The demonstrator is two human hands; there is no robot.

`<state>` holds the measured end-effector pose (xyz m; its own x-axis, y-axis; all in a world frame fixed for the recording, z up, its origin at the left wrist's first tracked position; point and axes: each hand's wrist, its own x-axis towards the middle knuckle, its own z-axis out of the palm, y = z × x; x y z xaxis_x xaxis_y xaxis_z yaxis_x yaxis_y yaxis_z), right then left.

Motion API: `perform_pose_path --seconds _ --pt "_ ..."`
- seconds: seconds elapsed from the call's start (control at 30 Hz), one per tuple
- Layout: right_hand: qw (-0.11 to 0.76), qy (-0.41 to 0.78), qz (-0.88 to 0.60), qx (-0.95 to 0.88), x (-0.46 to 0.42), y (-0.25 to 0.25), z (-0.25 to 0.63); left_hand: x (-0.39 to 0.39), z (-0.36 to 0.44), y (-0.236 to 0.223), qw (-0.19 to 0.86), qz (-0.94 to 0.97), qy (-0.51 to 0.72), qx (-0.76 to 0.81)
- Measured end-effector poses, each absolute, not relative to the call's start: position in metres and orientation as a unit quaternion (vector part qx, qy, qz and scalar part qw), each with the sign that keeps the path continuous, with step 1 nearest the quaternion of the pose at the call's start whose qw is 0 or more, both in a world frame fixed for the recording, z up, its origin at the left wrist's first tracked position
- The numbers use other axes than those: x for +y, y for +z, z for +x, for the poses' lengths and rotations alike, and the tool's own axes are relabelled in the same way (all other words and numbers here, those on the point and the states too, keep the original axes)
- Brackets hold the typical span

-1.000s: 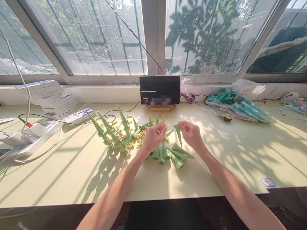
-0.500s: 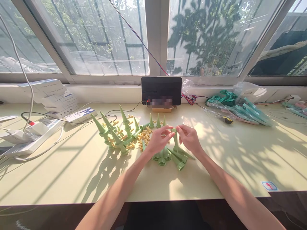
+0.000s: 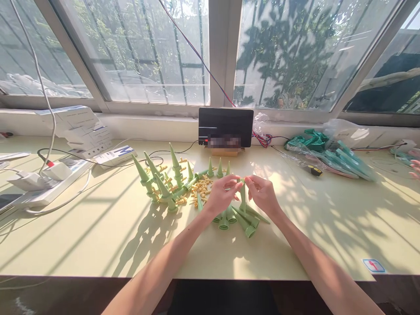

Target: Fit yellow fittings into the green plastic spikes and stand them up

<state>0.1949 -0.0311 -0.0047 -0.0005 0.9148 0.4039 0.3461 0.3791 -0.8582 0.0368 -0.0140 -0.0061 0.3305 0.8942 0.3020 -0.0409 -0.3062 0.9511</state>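
"Where's the cone [image 3: 243,197]?"
"Between the hands, point down. The right hand [image 3: 263,193] pinches its top; the left hand [image 3: 223,192] meets it there, grip unclear to me."
"And the pegs [image 3: 201,187]?"
"Piled left of the left hand."

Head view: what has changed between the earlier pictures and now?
The left hand has moved right to the green cone that the right hand still holds. Another person's hand has appeared at the right edge. The standing cones and black screen stayed put.
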Motion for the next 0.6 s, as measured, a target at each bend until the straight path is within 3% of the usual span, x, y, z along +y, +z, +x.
perform_pose_path --seconds 0.43,0.6 --pt "0.495 0.288 -0.509 -0.643 -0.026 -0.011 0.199 -0.027 0.033 0.013 0.609 0.570 0.478 0.277" --pt "0.362 0.311 -0.462 -0.748 -0.016 0.006 0.193 -0.031 0.035 0.010 0.654 0.578 0.432 0.227"
